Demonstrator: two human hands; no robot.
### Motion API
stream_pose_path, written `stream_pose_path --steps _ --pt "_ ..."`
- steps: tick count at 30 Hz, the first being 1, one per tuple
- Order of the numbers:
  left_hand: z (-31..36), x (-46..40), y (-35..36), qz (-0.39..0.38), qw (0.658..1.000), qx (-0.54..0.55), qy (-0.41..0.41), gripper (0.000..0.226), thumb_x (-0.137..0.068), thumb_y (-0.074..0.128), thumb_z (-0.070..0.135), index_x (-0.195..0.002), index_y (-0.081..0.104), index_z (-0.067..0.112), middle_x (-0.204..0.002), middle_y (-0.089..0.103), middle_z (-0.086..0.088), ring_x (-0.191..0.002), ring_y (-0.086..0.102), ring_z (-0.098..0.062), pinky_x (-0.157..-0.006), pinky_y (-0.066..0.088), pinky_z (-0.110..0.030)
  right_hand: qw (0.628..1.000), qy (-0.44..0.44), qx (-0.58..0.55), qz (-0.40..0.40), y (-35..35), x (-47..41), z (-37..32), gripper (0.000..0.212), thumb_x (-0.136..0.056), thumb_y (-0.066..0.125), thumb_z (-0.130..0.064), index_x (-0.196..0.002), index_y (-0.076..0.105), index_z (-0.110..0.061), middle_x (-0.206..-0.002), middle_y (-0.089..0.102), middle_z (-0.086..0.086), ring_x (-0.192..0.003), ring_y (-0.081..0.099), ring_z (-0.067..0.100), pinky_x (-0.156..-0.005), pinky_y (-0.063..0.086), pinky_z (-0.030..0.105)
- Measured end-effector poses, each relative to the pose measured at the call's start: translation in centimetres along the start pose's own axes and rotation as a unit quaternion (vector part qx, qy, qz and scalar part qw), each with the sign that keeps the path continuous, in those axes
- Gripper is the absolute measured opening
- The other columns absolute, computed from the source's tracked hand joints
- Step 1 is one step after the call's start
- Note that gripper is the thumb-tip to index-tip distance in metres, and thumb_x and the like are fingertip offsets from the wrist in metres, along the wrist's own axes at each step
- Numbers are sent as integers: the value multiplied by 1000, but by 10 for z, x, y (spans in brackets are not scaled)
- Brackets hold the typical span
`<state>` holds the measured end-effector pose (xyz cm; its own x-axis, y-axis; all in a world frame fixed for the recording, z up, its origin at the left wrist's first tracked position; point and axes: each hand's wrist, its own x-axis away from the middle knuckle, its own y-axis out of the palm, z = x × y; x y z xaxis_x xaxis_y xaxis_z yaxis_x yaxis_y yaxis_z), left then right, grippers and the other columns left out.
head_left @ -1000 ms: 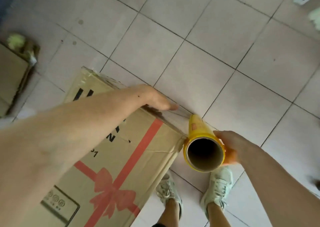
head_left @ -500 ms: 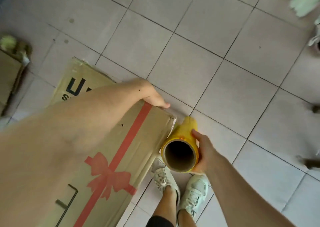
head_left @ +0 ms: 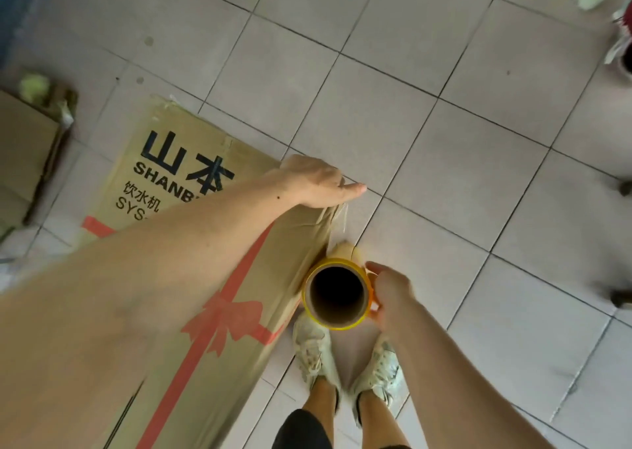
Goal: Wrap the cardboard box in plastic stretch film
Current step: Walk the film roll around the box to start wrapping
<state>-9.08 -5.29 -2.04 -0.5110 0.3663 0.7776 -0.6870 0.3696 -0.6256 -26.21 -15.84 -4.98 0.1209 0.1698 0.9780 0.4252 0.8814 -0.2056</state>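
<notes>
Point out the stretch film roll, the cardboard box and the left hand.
Yellow stretch film roll (head_left: 363, 271), head view, yellow rim.
Brown cardboard box (head_left: 164, 171), head view, printed top face.
Left hand (head_left: 316, 181), head view, back of hand.

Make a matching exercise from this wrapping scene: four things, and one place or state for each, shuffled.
Things:
1. left hand
2. right hand
3. film roll
4. shoes

States:
A. stand on the tiles below the roll
B. rests flat on the cardboard box
C. upright beside the box's corner
D. grips the roll's side

Pairs: 1-B, 2-D, 3-C, 4-A
</notes>
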Motion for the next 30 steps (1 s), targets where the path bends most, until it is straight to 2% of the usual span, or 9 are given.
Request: stream_pose_path --steps 2,6,11,15,19,22,24,27,30 --pt "1 -2 3 6 1000 -9 4 78 -95 8 73 -77 55 13 -91 63 -1 -91 61 -22 -78 41 -37 997 -10 64 -32 4 18 -19 21 -97 48 -24 -104 61 -9 -91 55 8 -88 55 32 -86 51 47" --pt "0 -4 6 22 1000 -6 5 77 -97 10 70 -76 54 11 -83 62 -5 -81 61 -22 -73 39 -36 983 26 139 -113 10 40 -18 65 -84 54 -71 -112 53 -13 -114 62 12 -114 60 41 -99 46 58" --pt "5 3 4 66 997 -26 -3 69 -101 12 62 -66 47 14 -78 54 -5 -75 52 -23 -76 34 -37 984 82 -91 -128 7 29 51 44 -86 67 -46 -113 59 -13 -111 69 18 -101 69 40 -89 54 59" --pt "12 12 12 106 992 -62 -34 74 -99 7 67 -67 49 16 -86 54 -8 -86 48 -25 -87 35 -44 915 161 -321 -186 7 24 135 42 -98 50 -40 -129 55 -12 -123 63 25 -103 65 46 -81 56 60" --pt "10 26 28 184 980 -72 6 84 -96 7 70 -134 53 12 -140 52 -14 -134 44 -32 -111 28 -54 861 189 -418 -218 16 28 167 44 -102 44 -42 -129 55 -8 -111 65 31 -102 63 48 -96 49 58" --pt "13 32 44 203 940 -204 184 71 -100 11 62 -155 31 21 -166 18 -2 -154 6 -23 -122 -5 -53 926 131 -316 -158 17 26 146 45 -103 38 -39 -144 43 -21 -125 60 24 -106 62 45 -82 55 55" --pt "25 34 66 107 905 -328 248 74 -98 2 63 -151 39 27 -162 29 2 -154 9 -23 -116 -22 -54 981 32 -176 -71 12 20 132 41 -104 33 -27 -142 48 -29 -128 56 11 -113 59 38 -79 53 52" --pt "31 36 83 0 848 -487 208 107 -80 -24 62 -132 64 28 -138 61 7 -145 34 -26 -91 -44 -61 999 -2 -18 -32 7 23 97 40 -100 37 -30 -135 51 -15 -124 55 14 -109 59 40 -82 50 56" --pt "33 35 82 -9 841 -509 184 86 -93 -8 61 -139 58 29 -147 53 5 -146 31 -27 -90 -42 -60 994 -13 57 -88 19 33 77 58 -95 48 -55 -136 47 -14 -136 51 17 -120 54 40 -101 46 53"
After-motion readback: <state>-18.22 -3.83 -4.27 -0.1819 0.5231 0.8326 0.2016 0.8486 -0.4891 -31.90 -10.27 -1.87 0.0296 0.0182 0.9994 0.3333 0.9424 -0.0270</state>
